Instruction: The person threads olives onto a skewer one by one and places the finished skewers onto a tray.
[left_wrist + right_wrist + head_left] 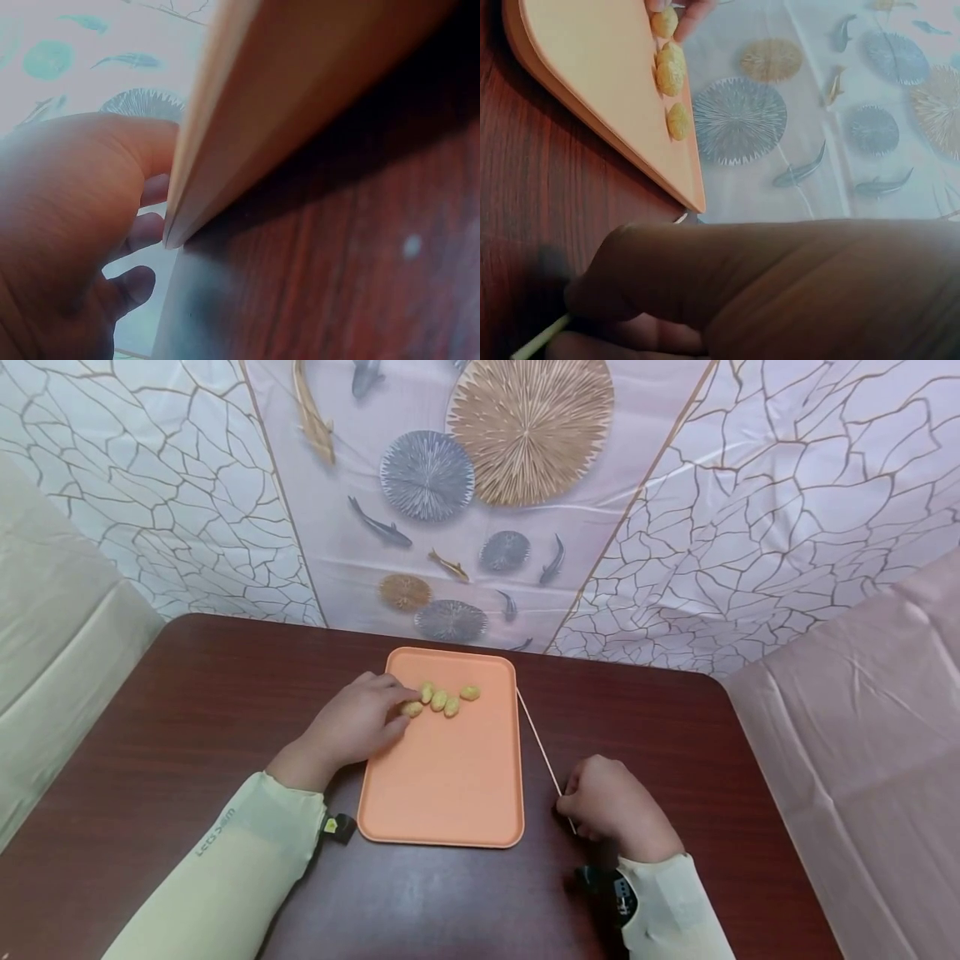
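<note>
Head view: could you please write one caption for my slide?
Left hand pinches one of several yellow lumps on an orange tray; right hand grips a thin stick beside it.

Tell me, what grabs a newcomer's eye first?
Probably the orange tray on the brown table, with yellow oval pieces near its far end, the left hand at the leftmost. Right of the tray, the right hand pinches a thin stick; behind hangs a fish-patterned backdrop.
</note>
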The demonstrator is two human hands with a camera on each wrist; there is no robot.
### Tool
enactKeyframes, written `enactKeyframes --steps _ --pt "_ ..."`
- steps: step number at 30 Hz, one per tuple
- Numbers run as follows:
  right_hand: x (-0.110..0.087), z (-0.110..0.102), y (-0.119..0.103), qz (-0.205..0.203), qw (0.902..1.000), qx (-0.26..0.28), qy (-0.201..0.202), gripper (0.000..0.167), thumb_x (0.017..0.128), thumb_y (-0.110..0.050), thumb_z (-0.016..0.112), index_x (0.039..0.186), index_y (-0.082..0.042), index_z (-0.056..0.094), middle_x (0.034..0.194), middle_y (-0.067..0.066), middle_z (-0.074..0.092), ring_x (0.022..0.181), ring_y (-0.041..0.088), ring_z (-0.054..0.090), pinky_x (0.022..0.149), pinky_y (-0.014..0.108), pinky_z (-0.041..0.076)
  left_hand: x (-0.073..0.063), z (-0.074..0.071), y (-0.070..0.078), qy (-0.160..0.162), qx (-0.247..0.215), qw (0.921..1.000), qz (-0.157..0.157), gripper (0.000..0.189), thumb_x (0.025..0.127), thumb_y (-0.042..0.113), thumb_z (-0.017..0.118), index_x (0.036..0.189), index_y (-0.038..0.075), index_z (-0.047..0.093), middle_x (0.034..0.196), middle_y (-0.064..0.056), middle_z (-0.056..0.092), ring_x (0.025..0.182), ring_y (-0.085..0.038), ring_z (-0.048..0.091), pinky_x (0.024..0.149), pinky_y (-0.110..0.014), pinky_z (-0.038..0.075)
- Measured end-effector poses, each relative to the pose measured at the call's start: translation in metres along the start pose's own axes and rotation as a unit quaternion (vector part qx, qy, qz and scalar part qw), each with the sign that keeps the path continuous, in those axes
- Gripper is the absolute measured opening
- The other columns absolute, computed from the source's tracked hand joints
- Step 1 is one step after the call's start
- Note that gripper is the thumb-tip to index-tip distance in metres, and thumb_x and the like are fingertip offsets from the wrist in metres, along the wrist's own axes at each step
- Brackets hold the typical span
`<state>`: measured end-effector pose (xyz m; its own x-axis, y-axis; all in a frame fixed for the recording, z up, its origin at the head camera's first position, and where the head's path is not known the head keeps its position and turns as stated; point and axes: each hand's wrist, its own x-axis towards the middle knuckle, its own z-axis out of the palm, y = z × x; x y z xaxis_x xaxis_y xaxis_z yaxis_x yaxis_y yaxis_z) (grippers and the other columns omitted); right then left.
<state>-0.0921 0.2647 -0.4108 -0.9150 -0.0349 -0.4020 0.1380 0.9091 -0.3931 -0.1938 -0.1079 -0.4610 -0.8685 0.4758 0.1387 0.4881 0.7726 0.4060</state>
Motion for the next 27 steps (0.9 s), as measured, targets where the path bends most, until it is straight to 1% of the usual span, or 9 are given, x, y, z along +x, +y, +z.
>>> enactKeyframes --steps 5,9,12,14,16,18,21,23,27 --pt "0.003 -0.001 0.000 -0.007 0.9992 -0.029 0.024 0.028 0.084 -0.014 0.075 0.059 -0.018 0.063 0.050 -0.003 0.060 0.046 0.016 0.059 0.050 0.030 0.045 -0.001 -0.002 0.000 -0.006 -0.018 0.9998 -0.004 0.040 0.104 0.025 0.079 0.143 0.019 0.079 0.128 -0.007 0.075 0.120 -0.031 0.064 0.104 -0.050 0.058" --pt "0.001 -0.007 0.003 -0.009 0.9979 -0.042 0.048 0.030 0.084 -0.017 0.076 0.060 -0.020 0.058 0.053 -0.004 0.057 0.051 0.016 0.056 0.053 0.030 0.042 -0.001 -0.002 -0.001 -0.003 -0.034 0.9994 -0.004 0.039 0.102 0.025 0.082 0.140 0.019 0.080 0.134 -0.006 0.076 0.127 -0.033 0.065 0.110 -0.052 0.058" --pt "-0.002 -0.012 0.005 -0.015 0.9975 -0.040 0.056 0.024 0.085 -0.017 0.076 0.066 -0.019 0.062 0.057 -0.004 0.059 0.055 0.016 0.057 0.056 0.031 0.043 -0.002 -0.004 -0.001 0.007 -0.052 0.9986 -0.001 0.038 0.101 0.024 0.083 0.138 0.017 0.079 0.133 -0.006 0.078 0.124 -0.033 0.067 0.108 -0.052 0.058" --pt "-0.003 -0.014 0.006 -0.027 0.9968 -0.039 0.064 0.019 0.086 -0.016 0.078 0.072 -0.019 0.066 0.060 -0.004 0.062 0.058 0.016 0.058 0.058 0.031 0.044 -0.002 -0.006 0.000 0.014 -0.065 0.9978 -0.005 0.038 0.101 0.024 0.083 0.137 0.016 0.079 0.127 -0.007 0.080 0.115 -0.032 0.069 0.102 -0.051 0.060" --pt "-0.003 -0.017 0.007 -0.041 0.9954 -0.044 0.074 0.015 0.087 -0.016 0.079 0.077 -0.019 0.069 0.065 -0.005 0.063 0.062 0.015 0.058 0.060 0.032 0.045 -0.003 -0.009 0.001 0.020 -0.077 0.9967 -0.018 0.037 0.101 0.024 0.083 0.137 0.016 0.078 0.118 -0.007 0.080 0.106 -0.030 0.068 0.094 -0.049 0.060" --pt "-0.003 -0.019 0.008 -0.056 0.9932 -0.052 0.088 0.013 0.088 -0.017 0.081 0.081 -0.019 0.071 0.068 -0.006 0.064 0.065 0.015 0.057 0.063 0.033 0.047 -0.005 -0.012 0.002 0.023 -0.091 0.9948 -0.039 0.037 0.102 0.026 0.083 0.137 0.017 0.078 0.111 -0.007 0.079 0.100 -0.028 0.067 0.089 -0.048 0.059" --pt "-0.003 -0.021 0.008 -0.067 0.9903 -0.061 0.105 0.008 0.089 -0.017 0.080 0.084 -0.018 0.074 0.071 -0.008 0.065 0.070 0.015 0.057 0.067 0.034 0.048 -0.008 -0.016 0.002 0.032 -0.116 0.9906 -0.064 0.037 0.102 0.028 0.084 0.138 0.019 0.078 0.110 -0.005 0.078 0.100 -0.026 0.068 0.088 -0.046 0.059" --pt "-0.004 -0.023 0.009 -0.069 0.9888 -0.062 0.117 0.005 0.090 -0.015 0.078 0.085 -0.018 0.077 0.072 -0.009 0.067 0.071 0.014 0.058 0.068 0.034 0.050 -0.010 -0.017 0.002 0.041 -0.137 0.9870 -0.074 0.037 0.102 0.028 0.084 0.137 0.020 0.077 0.111 -0.003 0.077 0.100 -0.025 0.069 0.087 -0.043 0.058" --pt "-0.006 -0.026 0.010 -0.060 0.9848 -0.058 0.152 0.008 0.092 -0.014 0.074 0.090 -0.016 0.081 0.079 -0.006 0.074 0.074 0.016 0.063 0.070 0.037 0.054 -0.013 -0.015 0.002 0.074 -0.162 0.9817 -0.067 0.036 0.101 0.024 0.086 0.136 0.019 0.077 0.108 -0.001 0.077 0.097 -0.023 0.070 0.085 -0.040 0.057"
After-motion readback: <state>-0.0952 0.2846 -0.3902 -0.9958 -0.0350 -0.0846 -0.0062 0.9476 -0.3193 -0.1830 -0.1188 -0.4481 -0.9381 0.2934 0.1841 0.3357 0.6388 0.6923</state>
